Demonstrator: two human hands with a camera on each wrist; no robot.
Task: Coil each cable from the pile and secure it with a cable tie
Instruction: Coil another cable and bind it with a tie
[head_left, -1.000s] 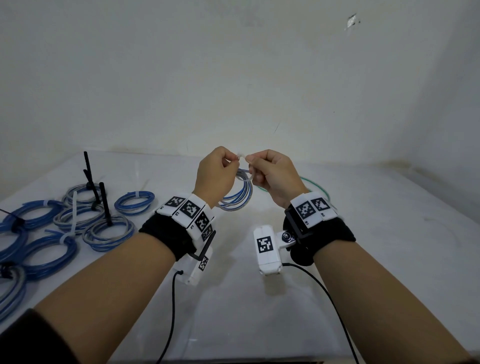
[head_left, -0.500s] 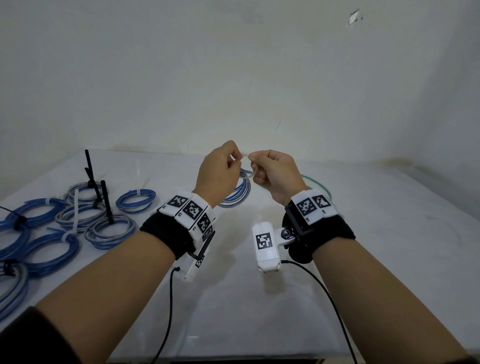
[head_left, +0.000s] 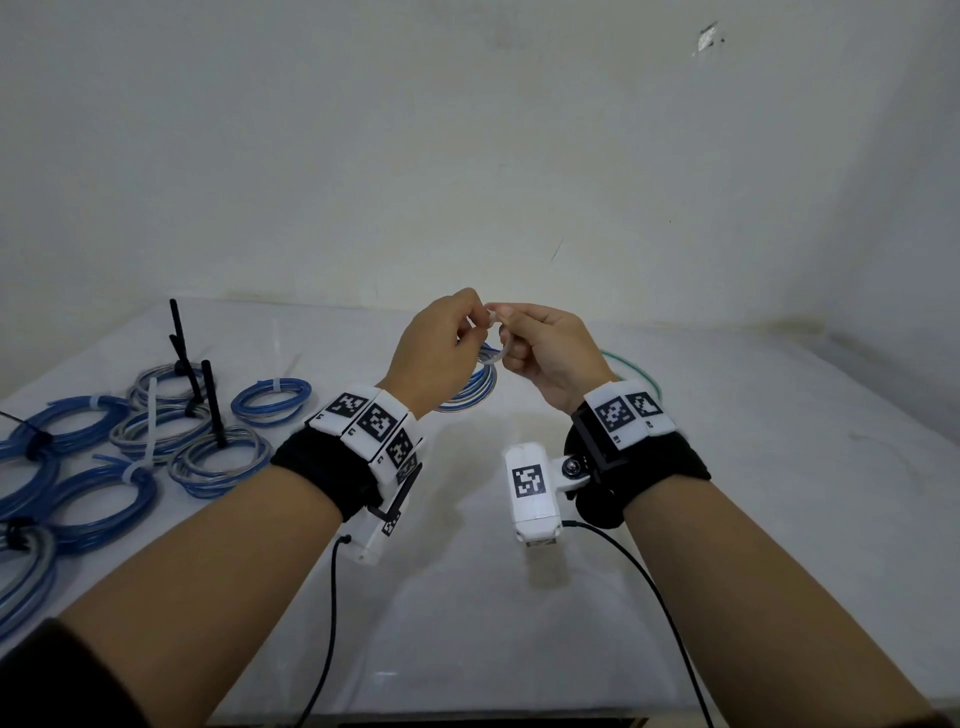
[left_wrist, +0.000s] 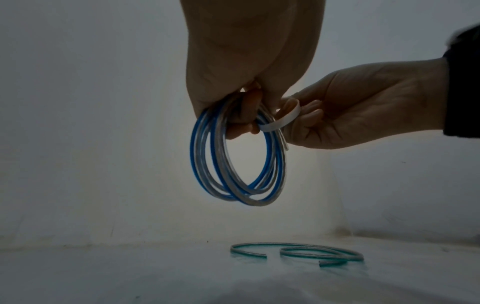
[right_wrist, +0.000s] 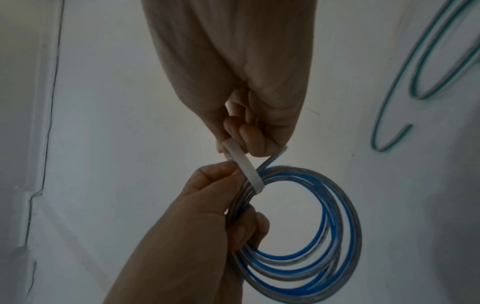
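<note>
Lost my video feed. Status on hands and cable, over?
Left hand grips blue coil, held above the table. Right hand pinches white cable tie, looped round the coil. Green cable lies loose below, clear of the hands.

Your left hand (head_left: 434, 349) covers most of the blue coil (head_left: 475, 382) in the head view. Tie (head_left: 503, 347) ends sit buried between your fingertips (locked or not, can't tell). Tied coils (head_left: 31, 519) at near left are cut by the frame edge. Green cable (right_wrist: 426, 67) is blurred, cropped at right.
</note>
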